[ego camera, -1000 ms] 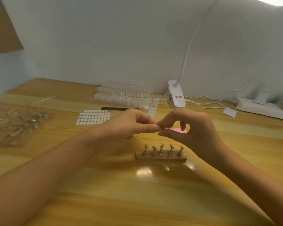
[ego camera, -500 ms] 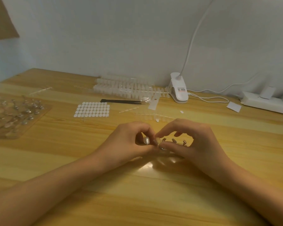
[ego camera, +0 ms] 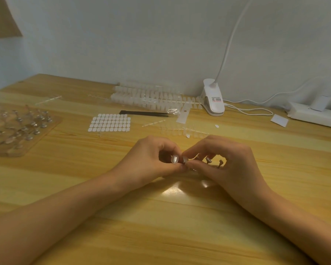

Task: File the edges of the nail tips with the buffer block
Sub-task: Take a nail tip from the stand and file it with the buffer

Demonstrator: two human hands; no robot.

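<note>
My left hand and my right hand meet fingertip to fingertip low over the wooden table. Between them they pinch a small pale nail tip at the left end of the peg stand. My right hand covers most of that stand; only two metal pegs show under its curled fingers. No buffer block can be seen.
Strips of clear nail tips lie along the back wall, with more loose strips just beyond my hands. A sheet of white adhesive tabs, black tweezers, a clip lamp, a power strip and a tray of metal holders surround the work spot.
Both hands came down from above the stand to its pegs, still pinching together. The pink block seen behind my right hand a second ago is now out of sight.
</note>
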